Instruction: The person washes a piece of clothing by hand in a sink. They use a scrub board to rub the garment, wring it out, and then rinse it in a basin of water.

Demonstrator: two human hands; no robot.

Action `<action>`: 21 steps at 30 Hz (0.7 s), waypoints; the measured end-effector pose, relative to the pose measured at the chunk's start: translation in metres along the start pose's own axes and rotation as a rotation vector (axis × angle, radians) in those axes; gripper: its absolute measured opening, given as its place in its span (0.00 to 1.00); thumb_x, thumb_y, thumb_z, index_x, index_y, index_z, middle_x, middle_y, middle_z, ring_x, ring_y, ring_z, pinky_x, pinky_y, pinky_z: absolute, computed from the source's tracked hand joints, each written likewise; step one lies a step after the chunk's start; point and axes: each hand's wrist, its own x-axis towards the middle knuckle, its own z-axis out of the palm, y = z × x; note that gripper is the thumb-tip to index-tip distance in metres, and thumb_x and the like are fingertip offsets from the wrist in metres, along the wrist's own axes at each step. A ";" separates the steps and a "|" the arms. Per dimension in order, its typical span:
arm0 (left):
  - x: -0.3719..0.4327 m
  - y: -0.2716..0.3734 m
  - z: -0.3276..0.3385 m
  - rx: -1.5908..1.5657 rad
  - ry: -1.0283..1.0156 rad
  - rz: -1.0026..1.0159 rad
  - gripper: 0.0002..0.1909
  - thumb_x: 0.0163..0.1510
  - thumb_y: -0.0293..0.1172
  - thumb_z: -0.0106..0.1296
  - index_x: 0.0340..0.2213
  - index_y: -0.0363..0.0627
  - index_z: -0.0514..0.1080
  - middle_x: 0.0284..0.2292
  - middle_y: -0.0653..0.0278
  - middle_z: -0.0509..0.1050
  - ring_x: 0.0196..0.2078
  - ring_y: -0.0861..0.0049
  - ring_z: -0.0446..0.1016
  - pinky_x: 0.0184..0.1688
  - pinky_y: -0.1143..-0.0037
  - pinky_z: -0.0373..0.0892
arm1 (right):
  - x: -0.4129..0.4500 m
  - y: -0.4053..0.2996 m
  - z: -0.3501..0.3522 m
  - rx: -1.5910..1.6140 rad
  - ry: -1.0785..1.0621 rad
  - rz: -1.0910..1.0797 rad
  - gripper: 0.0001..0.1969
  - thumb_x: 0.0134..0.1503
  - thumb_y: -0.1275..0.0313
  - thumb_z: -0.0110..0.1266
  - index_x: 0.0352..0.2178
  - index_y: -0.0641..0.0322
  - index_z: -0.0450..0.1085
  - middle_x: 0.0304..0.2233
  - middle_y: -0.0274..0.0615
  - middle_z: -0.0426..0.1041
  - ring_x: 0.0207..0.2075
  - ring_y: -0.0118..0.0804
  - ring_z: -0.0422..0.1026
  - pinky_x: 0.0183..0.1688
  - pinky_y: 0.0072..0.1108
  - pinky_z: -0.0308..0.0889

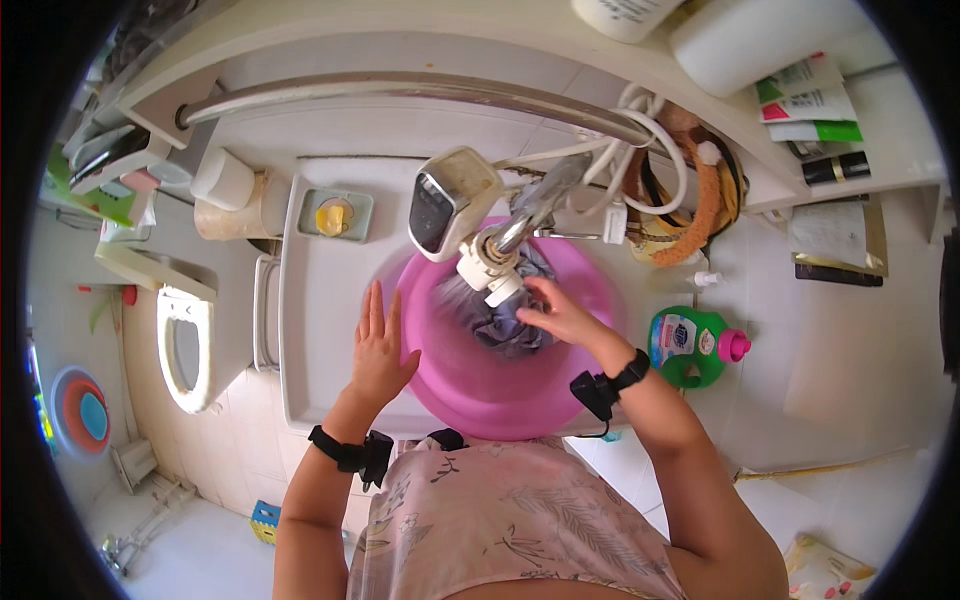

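Note:
A pink plastic basin stands in the white sink. Inside it lies a bunched grey-blue cloth. Above the cloth hangs a chrome tap with a white water-heating unit and a white spout. My left hand is flat, fingers extended, at the basin's left rim; I cannot tell whether it presses on the rim. My right hand is over the basin beside the spout, thumb and fingers apart and nothing visibly held. Whether its fingertips touch the spout or the cloth is unclear.
A green detergent bottle with a pink cap stands right of the basin. A soap dish with yellow soap sits at the sink's back left. A metal rail and white hose cross above. A toilet seat is at left.

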 end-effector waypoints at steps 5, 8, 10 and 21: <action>-0.003 0.011 -0.015 0.087 0.000 0.107 0.42 0.36 0.29 0.56 0.54 0.38 0.50 0.56 0.42 0.42 0.58 0.48 0.43 0.55 0.61 0.51 | -0.022 -0.013 -0.025 0.968 0.507 0.234 0.28 0.53 0.69 0.49 0.52 0.61 0.48 0.47 0.45 0.59 0.51 0.39 0.59 0.50 0.31 0.59; 0.000 0.025 -0.021 0.056 -0.050 0.207 0.36 0.38 0.26 0.56 0.51 0.40 0.55 0.56 0.44 0.45 0.58 0.49 0.45 0.55 0.60 0.51 | -0.009 0.002 -0.041 1.215 0.587 0.071 0.22 0.53 0.70 0.47 0.48 0.65 0.52 0.46 0.45 0.59 0.49 0.39 0.60 0.51 0.30 0.59; 0.003 0.030 -0.027 -0.052 -0.087 0.211 0.36 0.39 0.26 0.55 0.51 0.40 0.55 0.55 0.44 0.47 0.57 0.50 0.48 0.55 0.62 0.52 | 0.003 0.008 -0.053 1.314 0.496 -0.075 0.16 0.54 0.70 0.44 0.43 0.63 0.56 0.45 0.42 0.61 0.48 0.38 0.61 0.52 0.31 0.57; 0.059 0.039 -0.049 -1.053 -0.273 -0.055 0.27 0.51 0.20 0.41 0.53 0.35 0.50 0.50 0.54 0.60 0.54 0.68 0.58 0.54 0.71 0.54 | 0.008 0.006 -0.060 0.820 0.445 -0.122 0.15 0.55 0.64 0.42 0.41 0.61 0.61 0.41 0.43 0.65 0.44 0.36 0.64 0.51 0.28 0.57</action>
